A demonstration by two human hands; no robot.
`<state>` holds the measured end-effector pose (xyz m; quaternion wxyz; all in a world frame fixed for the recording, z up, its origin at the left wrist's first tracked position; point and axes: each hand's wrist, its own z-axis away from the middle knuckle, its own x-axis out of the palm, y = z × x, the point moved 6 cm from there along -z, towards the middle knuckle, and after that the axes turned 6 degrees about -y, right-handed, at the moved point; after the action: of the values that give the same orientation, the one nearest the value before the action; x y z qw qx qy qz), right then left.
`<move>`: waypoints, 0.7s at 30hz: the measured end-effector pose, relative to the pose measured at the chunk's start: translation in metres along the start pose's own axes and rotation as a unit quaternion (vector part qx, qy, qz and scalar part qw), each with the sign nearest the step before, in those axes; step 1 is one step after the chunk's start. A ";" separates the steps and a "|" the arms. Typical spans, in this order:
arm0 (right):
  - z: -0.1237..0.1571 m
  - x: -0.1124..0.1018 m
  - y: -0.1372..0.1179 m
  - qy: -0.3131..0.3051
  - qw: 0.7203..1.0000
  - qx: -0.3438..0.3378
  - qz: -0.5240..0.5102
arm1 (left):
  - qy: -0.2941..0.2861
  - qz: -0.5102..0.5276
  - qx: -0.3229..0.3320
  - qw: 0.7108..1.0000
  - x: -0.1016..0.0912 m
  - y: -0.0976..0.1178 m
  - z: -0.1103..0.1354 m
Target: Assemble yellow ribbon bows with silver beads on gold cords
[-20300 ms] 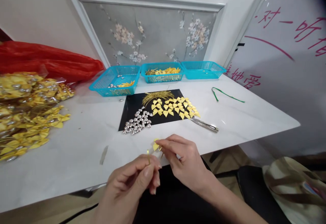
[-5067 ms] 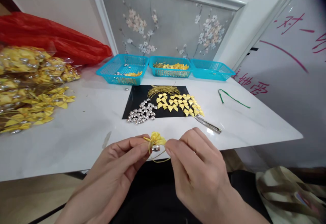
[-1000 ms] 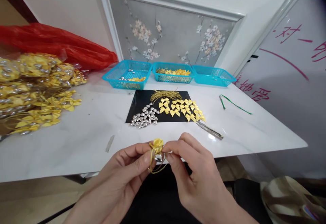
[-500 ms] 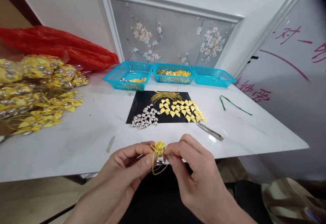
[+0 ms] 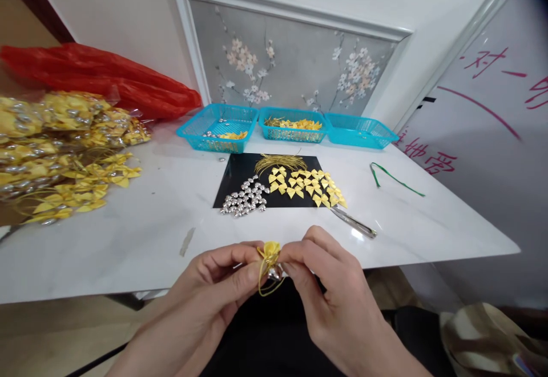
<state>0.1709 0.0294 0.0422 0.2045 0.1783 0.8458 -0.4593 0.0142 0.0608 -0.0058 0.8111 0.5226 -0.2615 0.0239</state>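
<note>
Between my two hands, just past the table's front edge, is a yellow ribbon bow (image 5: 270, 250) with a silver bell-like bead (image 5: 274, 273) under it. A gold cord (image 5: 266, 292) loops down below the bow. My left hand (image 5: 218, 285) pinches the bow and cord from the left. My right hand (image 5: 327, 285) is closed at the bow's right side, thumb and forefinger together near the cord; the fingertips partly cover what they pinch. Beyond them, a black mat (image 5: 233, 174) bears silver beads (image 5: 246, 197), several yellow bows (image 5: 299, 181) and a bundle of gold cords (image 5: 280, 162).
Scissors-like metal snips (image 5: 354, 221) lie right of the mat, and a green tie (image 5: 396, 180) farther right. Blue baskets (image 5: 188, 131) line the wall. Bagged bows (image 5: 72, 117) and a red bag (image 5: 103, 77) fill the left side.
The silver bead has turned and shifted slightly to the right under the bow. Both hands keep their pinch in nearly the same place.
</note>
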 end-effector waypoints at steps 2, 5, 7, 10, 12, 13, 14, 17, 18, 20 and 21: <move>0.000 0.000 0.000 -0.004 1.000 0.003 -0.005 | 0.002 0.000 -0.003 1.000 -0.002 -0.001 -0.001; 0.000 0.001 0.000 -0.008 1.000 0.002 -0.006 | -0.004 0.000 -0.013 1.000 -0.002 -0.002 -0.001; 0.000 0.001 0.000 -0.009 1.000 0.001 -0.004 | -0.011 0.002 -0.012 1.000 -0.002 -0.002 0.000; 0.000 0.000 0.000 -0.010 1.000 0.003 0.001 | -0.002 0.011 -0.012 1.000 -0.004 -0.003 -0.001; 0.000 0.000 0.001 -0.012 1.000 0.003 0.004 | 0.008 0.012 -0.021 1.000 -0.007 -0.005 -0.001; -0.001 0.000 0.001 -0.013 1.000 0.002 0.006 | 0.012 0.013 -0.027 0.999 -0.008 -0.006 -0.002; -0.001 0.000 0.000 -0.013 1.000 0.000 0.007 | 0.012 0.012 -0.033 0.999 -0.009 -0.007 -0.002; -0.001 0.000 0.000 -0.008 1.000 -0.007 0.007 | 0.006 0.011 -0.038 0.999 -0.008 -0.007 -0.001; -0.001 -0.001 -0.001 -0.006 1.000 -0.011 0.007 | 0.003 0.009 -0.037 0.999 -0.007 -0.007 -0.001; -0.001 -0.001 -0.002 -0.003 1.000 -0.016 0.011 | 0.005 0.007 -0.031 0.999 -0.005 -0.005 0.000; -0.001 -0.001 -0.002 -0.003 1.000 -0.016 0.016 | 0.007 0.007 -0.028 1.000 -0.005 -0.004 0.000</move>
<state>0.1706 0.0293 0.0448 0.2176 0.1870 0.8493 -0.4432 0.0115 0.0596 -0.0113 0.8269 0.4979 -0.2602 0.0253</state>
